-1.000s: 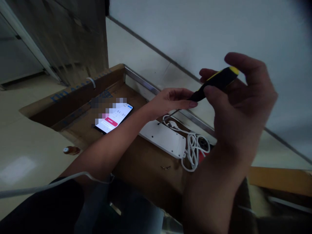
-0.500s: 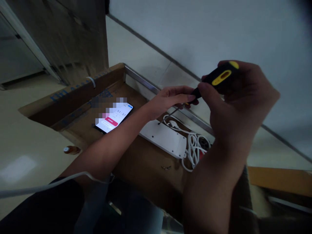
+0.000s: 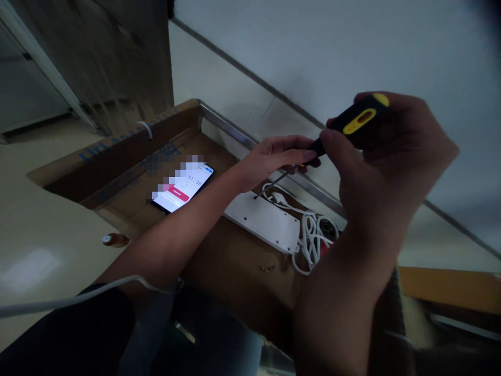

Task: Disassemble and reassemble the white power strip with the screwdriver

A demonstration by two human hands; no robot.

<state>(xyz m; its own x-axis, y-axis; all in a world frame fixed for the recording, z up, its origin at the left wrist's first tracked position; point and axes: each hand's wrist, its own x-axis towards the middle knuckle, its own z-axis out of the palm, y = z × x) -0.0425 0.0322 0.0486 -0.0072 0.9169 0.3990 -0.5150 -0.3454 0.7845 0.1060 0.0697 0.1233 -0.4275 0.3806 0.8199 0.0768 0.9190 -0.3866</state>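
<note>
A black and yellow screwdriver (image 3: pixel 352 123) slants down to the left, its tip at a hole in the white power strip (image 3: pixel 266 222). My right hand (image 3: pixel 385 141) is wrapped round its thick handle. The fingers of my left hand (image 3: pixel 279 156) pinch the narrow front end of the handle, above the shaft. The power strip lies with its flat, screw-holed side up, and my left forearm hides its far left end. Several small screws (image 3: pixel 267 269) lie on the cardboard in front of the strip.
The strip's white cable (image 3: pixel 311 240) is coiled at its right, with the plug (image 3: pixel 279 198) behind. A lit phone (image 3: pixel 183 188) lies left of my forearm on the cardboard-lined cart (image 3: pixel 219 256). A metal rail (image 3: pixel 229 122) runs along the back. A small bottle (image 3: pixel 116 240) shows beyond the left edge.
My right hand and the screwdriver handle have shifted slightly right and up in view. The tip stays at the same hole, and the phone's timer has advanced one second.
</note>
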